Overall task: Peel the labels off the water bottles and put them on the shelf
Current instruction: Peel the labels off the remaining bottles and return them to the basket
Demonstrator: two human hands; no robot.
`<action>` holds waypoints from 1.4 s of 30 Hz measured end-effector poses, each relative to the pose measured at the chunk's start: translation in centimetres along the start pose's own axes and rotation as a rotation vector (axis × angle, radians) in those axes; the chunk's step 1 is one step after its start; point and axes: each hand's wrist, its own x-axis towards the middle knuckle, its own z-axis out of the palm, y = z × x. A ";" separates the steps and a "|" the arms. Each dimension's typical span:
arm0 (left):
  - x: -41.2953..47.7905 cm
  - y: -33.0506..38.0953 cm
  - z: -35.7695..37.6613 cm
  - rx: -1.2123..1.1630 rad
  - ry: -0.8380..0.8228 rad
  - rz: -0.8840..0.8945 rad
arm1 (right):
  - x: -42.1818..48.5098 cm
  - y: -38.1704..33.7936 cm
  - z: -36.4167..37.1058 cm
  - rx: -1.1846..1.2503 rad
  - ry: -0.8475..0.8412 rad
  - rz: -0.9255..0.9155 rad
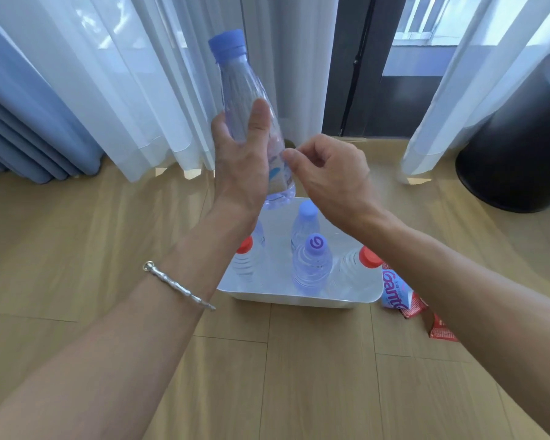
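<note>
The left hand (238,163) holds one water bottle (242,90) up in the upper centre of the frame, above the white tub (299,301) that stands on the wooden floor (77,249). Its grip is wrapped round the bottle's middle, thumb on the near side. This leaves the lower body free, where the label (278,166) sits. The right hand (327,176) comes in from the right with curled fingers, its narrow grip closed at the label's right edge. It appears to pinch that edge between thumb and forefinger, though blur there makes the contact hard to confirm. Lifting the bottle clear of the tub likely gives both hands room to work the label loose. The bottle's long axis runs close to upright but tilted. Its purple-blue cap (227,46) points to the upper left and its base points down and right, just over the tub's far rim. Other capped bottles (311,265) stand upright in the tub. Loose peeled labels (394,293) lie on the floor just beside the tub's right end (a handy discard spot). No shelf shows in this view.
</note>
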 end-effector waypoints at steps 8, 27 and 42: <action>0.6 0.2 -0.7 0.017 0.031 0.009 | 1.0 0.5 -0.3 0.226 -0.150 0.166; 0.2 0.7 -1.4 -0.035 -0.088 0.017 | 0.6 2.2 -1.1 0.787 -0.681 0.516; -0.8 1.1 -1.5 -0.005 -0.212 -0.019 | 1.4 2.3 -3.1 0.896 -0.749 0.355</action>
